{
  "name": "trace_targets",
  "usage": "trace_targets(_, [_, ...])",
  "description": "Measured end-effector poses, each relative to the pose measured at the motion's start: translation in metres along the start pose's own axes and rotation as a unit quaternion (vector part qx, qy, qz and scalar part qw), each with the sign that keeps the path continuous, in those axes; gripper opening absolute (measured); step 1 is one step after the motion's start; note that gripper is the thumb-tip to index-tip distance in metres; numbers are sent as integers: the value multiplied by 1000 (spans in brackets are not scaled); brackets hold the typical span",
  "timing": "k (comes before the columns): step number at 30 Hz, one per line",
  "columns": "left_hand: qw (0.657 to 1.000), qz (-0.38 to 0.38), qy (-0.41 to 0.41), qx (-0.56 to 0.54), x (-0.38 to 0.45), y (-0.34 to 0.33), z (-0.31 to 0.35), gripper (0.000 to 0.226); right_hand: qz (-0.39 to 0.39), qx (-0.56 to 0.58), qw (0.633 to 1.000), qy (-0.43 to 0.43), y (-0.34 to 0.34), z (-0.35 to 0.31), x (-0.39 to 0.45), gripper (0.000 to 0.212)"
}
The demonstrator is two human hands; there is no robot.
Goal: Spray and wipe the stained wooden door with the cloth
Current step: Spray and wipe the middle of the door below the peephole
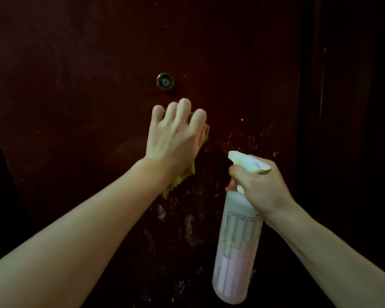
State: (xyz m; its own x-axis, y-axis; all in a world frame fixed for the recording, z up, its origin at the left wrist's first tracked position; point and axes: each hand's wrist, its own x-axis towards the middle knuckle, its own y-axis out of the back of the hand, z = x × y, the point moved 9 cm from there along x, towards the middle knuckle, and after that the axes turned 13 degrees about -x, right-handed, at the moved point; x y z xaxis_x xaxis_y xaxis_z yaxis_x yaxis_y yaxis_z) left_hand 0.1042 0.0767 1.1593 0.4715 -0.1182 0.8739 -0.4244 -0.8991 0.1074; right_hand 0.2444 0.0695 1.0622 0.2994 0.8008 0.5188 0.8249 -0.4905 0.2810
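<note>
Door (76, 63) fills the view, dark, rigid, with orange specks and wet smears at centre-right below the peephole (165, 81). Yellow cloth (176, 181) is pressed flat against it by the left hand (176, 134), fingers spread; it is judged soft, limp and damp, best held under the palm. Spray bottle (236, 247) is gripped at the neck by the right hand (260, 185); light, part-full, possibly slippery.

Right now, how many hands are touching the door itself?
1. The left hand presses the yellow cloth flat against the door, just below the peephole. The right hand grips the spray bottle in front of the door.
</note>
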Motion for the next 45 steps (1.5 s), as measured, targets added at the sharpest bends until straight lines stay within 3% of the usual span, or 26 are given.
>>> trace_targets(3, [999,-5,-33,-26,-12,-8,23,12,4,16,1000,-6,3,2,3,17])
trace_targets(6, [989,-60,-120,-67,-51,-21,60,11,-3,47,999,-13,7,2,3,9])
trace_targets(8, [985,-85,-136,-65,-53,-25,61,10,-13,61,998,-23,9,5,2,7])
trace_targets(16, [999,17,29,-9,26,-2,0,15,15,16,1000,-21,24,13,5,18])
trace_targets(19, [998,-9,-33,-43,-10,-14,39,10,8,36,999,-19,24,10,6,16])
trace_targets(23, [982,-118,-130,-71,-62,-30,74,9,-10,52,998,-26,25,11,5,9])
trace_targets(25, [985,-109,-120,-59,-48,-24,63,12,-15,47,998,-28,26,13,5,8])
trace_targets(31, [1000,-20,23,5,27,-7,9,17,-26,81,995,-53,25,22,10,10])
trace_targets(36, [995,-53,-80,-40,-30,-25,63,13,-38,55,997,-36,26,19,10,6])
trace_targets(40, [994,-65,-84,-32,-30,-23,56,14,-29,1,1000,10,27,7,8,15])
trace_targets(45, [997,-44,-62,-35,-17,-10,38,17,-34,20,999,16,28,1,13,16])
